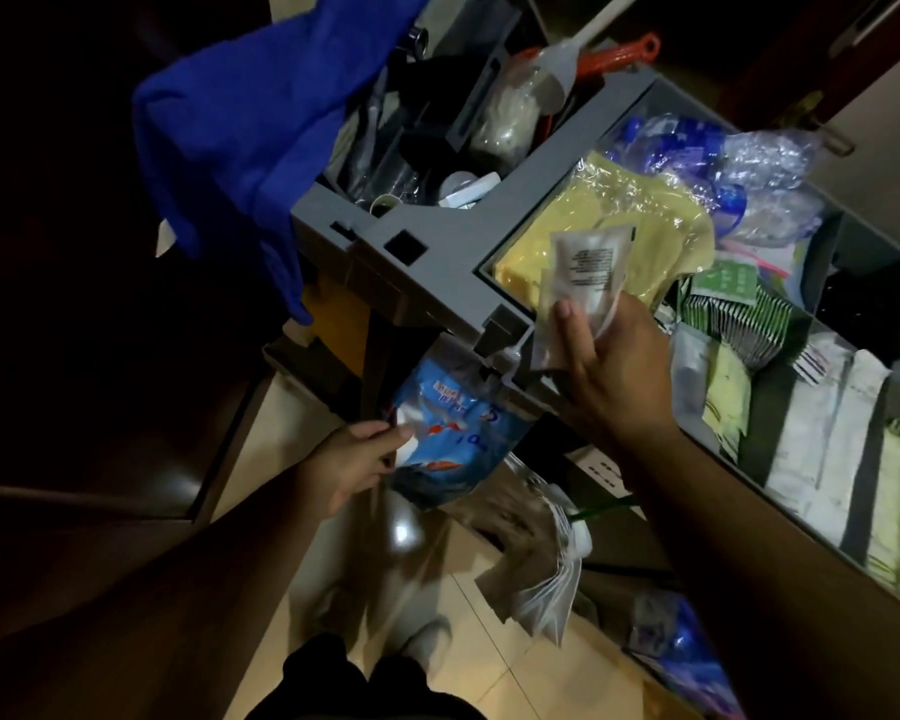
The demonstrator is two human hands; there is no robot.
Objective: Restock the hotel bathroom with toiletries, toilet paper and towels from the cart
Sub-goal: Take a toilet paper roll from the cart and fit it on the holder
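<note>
Dim light, some blur. The person is standing at the cart (437, 262) and working over its open top tray.

- The right grip (609, 356), a bare hand, is pinching a small stack of clear sachets (585, 272), thumb on the near face and fingers behind. The printed side is facing up, probably so the label can be checked while picking.
- The sachets are hanging over the tray's near corner, in front of the yellow wrapped bundle (609, 220). I cannot tell whether they are touching it.
- The left grip (349, 459) is clutching the edge of a blue-and-white plastic bag (453, 423), low down, beside and below the cart's grey rim. The bag is sagging under the hand.
- The bag is likely being kept close as a carrier, so that picked items travel only a short way. I cannot tell whether its mouth is open.
- More toiletry stock is lying sorted in the tray, with green-striped packets (733, 314) just right of the right grip.
- A blue cloth (240, 122) is draping over the cart's far corner, clear of the picking area.

No towels or toilet paper are plainly showing. I am judging this as the gathering step, early in the task.
</note>
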